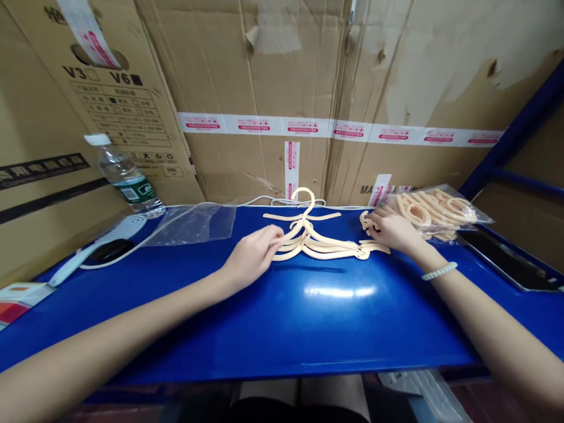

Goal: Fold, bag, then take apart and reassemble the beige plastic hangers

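Observation:
A bunch of beige plastic clothes hangers (328, 242) lies on the blue table, arms overlapping and one hook (304, 192) pointing to the back. My left hand (251, 255) pinches the left ends of these hangers between thumb and fingers. To their right, my right hand (390, 228) is closed, fingers bent down around small curved beige hanger pieces (366, 222); its fingertips are partly hidden. Beside it, the hangers' right arms end in a rounded joint (362, 252). A separate thin beige bar (330, 217) lies behind the bunch.
At the right sits a clear bag of beige hanger parts (440, 208), with a dark flat device (506, 258) beside it. On the left are a water bottle (132, 182), an empty plastic bag (194, 223) and a pale-handled brush-like item (97, 244). Cardboard (255, 76) walls the back.

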`<state>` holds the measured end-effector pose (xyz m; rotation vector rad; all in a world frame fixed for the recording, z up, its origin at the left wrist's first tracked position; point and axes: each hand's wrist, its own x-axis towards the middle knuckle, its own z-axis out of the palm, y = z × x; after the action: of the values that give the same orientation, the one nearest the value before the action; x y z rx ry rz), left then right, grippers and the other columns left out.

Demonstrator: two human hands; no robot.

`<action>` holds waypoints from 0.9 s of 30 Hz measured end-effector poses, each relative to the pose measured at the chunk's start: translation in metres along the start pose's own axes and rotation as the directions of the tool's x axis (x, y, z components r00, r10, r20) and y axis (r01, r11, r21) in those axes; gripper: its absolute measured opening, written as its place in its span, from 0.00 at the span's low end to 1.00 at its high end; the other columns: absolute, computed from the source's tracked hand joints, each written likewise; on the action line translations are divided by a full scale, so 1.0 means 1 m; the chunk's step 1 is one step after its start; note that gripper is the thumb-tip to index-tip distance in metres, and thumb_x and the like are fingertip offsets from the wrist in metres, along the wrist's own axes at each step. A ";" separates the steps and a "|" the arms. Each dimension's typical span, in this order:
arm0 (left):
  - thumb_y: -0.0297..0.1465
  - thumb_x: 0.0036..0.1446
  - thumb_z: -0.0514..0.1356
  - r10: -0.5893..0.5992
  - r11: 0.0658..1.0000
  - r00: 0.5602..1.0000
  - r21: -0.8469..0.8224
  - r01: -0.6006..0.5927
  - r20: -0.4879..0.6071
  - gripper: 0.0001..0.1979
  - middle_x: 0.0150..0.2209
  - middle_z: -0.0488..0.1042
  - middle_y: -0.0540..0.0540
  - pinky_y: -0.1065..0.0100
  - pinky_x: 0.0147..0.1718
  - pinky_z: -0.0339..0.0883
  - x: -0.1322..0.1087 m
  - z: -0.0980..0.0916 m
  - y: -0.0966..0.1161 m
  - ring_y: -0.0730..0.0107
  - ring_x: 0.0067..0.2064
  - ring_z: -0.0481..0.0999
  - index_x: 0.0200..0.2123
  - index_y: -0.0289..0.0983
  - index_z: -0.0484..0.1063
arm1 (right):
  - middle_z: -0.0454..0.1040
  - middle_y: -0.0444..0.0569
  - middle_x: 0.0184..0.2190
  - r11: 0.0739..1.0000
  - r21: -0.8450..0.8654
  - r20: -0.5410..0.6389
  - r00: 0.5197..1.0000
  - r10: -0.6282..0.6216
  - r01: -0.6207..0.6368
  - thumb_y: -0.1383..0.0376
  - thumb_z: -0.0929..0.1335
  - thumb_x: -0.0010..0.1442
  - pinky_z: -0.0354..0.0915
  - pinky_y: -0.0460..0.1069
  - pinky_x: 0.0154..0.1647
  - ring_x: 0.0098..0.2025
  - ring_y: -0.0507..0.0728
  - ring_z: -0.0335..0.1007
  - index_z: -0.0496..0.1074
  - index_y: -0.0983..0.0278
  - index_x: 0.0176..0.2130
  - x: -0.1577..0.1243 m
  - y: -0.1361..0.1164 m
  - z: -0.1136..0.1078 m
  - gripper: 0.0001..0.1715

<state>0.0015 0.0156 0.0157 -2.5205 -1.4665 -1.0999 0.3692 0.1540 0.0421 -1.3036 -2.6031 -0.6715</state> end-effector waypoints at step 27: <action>0.22 0.67 0.53 0.068 0.993 0.985 -0.087 -0.082 -0.158 0.09 0.43 0.77 0.43 0.65 0.41 0.72 -0.016 0.025 -0.011 0.64 0.42 0.77 0.48 0.36 0.67 | 0.82 0.49 0.37 0.012 0.997 -0.065 0.778 0.625 0.075 0.58 0.76 0.56 0.75 0.54 0.43 0.38 0.58 0.80 0.79 0.58 0.42 -0.011 -0.070 -0.033 0.14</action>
<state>0.0021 0.0186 -0.0151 -2.4617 -1.3001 -1.3468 0.3191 0.0942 0.0456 -0.8258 -1.4166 0.7781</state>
